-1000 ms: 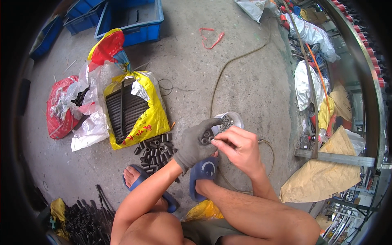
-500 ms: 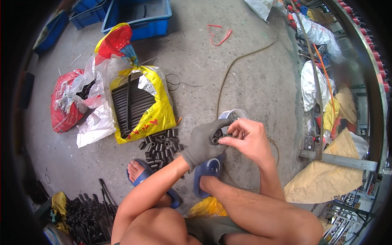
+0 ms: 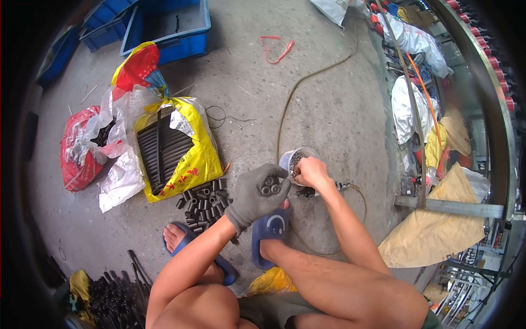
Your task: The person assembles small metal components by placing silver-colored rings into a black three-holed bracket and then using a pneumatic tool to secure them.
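Note:
In the palm of my left hand point(image 3: 253, 198), which wears a grey glove, lie several short black tube pieces point(image 3: 269, 185), with the fingers curled round them. Their open round ends face up. My bare right hand point(image 3: 311, 173) reaches into a small white bucket point(image 3: 283, 160) just right of the glove. Small grey metal parts point(image 3: 296, 159) fill part of that bucket. The right fingers are bent down among them, the tips hidden, so what they pinch does not show. Left of the glove, a pile of the same black tube pieces point(image 3: 204, 204) lies on the floor.
A yellow bag point(image 3: 204, 162) of long black rods lies beyond the pile, beside a red bag point(image 3: 81, 164). Blue crates point(image 3: 192, 44) stand far left. A dark tool point(image 3: 307, 192) on a hose lies by the bucket. Sacks and a metal rack point(image 3: 455, 206) line the right.
My right hand has left the tube pieces at the glove and gone right and down into the bucket. My left hand has shifted slightly left, its palm now showing the tube pieces.

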